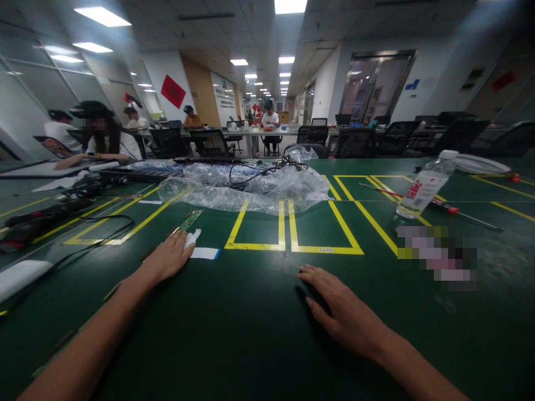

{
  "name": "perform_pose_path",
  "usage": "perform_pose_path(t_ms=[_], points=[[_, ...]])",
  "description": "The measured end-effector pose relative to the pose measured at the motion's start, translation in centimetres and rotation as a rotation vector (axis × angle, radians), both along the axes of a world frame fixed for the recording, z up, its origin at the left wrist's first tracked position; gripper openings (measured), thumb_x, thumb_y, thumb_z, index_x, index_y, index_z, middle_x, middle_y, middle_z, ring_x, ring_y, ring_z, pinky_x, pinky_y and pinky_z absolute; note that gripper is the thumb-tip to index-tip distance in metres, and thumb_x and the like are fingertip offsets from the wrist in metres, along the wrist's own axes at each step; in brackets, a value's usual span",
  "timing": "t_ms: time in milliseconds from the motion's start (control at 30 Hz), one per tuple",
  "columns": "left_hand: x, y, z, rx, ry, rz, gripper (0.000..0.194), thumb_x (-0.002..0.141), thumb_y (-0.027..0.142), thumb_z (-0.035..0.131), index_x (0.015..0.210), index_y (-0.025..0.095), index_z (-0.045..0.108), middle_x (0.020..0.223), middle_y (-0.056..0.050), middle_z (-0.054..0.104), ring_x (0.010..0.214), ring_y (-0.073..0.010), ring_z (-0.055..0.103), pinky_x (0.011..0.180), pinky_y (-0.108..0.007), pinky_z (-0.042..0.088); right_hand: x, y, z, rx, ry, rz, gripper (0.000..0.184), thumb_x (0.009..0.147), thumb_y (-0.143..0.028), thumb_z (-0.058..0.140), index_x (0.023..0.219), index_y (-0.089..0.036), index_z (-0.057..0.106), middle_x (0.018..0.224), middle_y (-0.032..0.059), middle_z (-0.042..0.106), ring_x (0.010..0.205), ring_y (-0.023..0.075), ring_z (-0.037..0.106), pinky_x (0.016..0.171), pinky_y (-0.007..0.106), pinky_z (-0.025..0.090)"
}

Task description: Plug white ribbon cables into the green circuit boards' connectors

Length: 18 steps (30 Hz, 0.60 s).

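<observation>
My left hand [169,257] lies on the green table [259,328] with its fingertips on a small white slip [193,238]; whether it grips the slip I cannot tell. A narrow green circuit strip [190,220] lies just beyond it, and a white label with a blue end [204,253] sits to its right. My right hand [340,309] rests flat on the table, fingers stretched out, holding nothing.
Yellow tape boxes [288,245] mark the table. Crumpled clear plastic [251,189] with a black cable lies behind them. A water bottle [426,186] and a red-handled screwdriver [443,206] stand right. Black tools and cables [45,214] lie left. People sit at far desks.
</observation>
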State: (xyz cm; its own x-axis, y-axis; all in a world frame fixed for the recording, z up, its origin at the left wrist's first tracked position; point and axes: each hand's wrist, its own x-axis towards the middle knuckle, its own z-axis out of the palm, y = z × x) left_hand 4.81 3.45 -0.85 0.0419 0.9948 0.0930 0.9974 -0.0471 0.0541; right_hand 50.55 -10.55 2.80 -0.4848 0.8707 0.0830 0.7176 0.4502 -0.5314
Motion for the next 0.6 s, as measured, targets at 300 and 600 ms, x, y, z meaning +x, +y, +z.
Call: perform_pose_path(t_ms=[300, 600], points=[[0.0, -0.4, 0.3, -0.097, 0.040, 0.103, 0.088, 0.093, 0.065, 0.020, 0.152, 0.000, 0.034, 0.158, -0.024, 0.031, 0.148, -0.0384, 0.023, 0.114, -0.056, 0.026, 0.1, 0.0, 0.1, -0.007, -0.015, -0.002, 0.049, 0.099, -0.036, 0.050, 0.147, -0.029, 0.045, 0.156, 0.0038, 0.042, 0.145, 0.0253, 0.034, 0.120, 0.050, 0.029], [5.2, -2.5, 2.4, -0.144, 0.046, -0.107, 0.076, 0.099, 0.057, 0.027, 0.154, 0.005, 0.032, 0.160, -0.021, 0.027, 0.149, -0.0378, 0.021, 0.116, -0.057, 0.023, 0.1, 0.3, 0.2, 0.016, -0.019, 0.003, 0.048, 0.100, -0.033, 0.048, 0.147, -0.028, 0.046, 0.154, 0.0047, 0.044, 0.143, 0.0247, 0.038, 0.118, 0.049, 0.032]])
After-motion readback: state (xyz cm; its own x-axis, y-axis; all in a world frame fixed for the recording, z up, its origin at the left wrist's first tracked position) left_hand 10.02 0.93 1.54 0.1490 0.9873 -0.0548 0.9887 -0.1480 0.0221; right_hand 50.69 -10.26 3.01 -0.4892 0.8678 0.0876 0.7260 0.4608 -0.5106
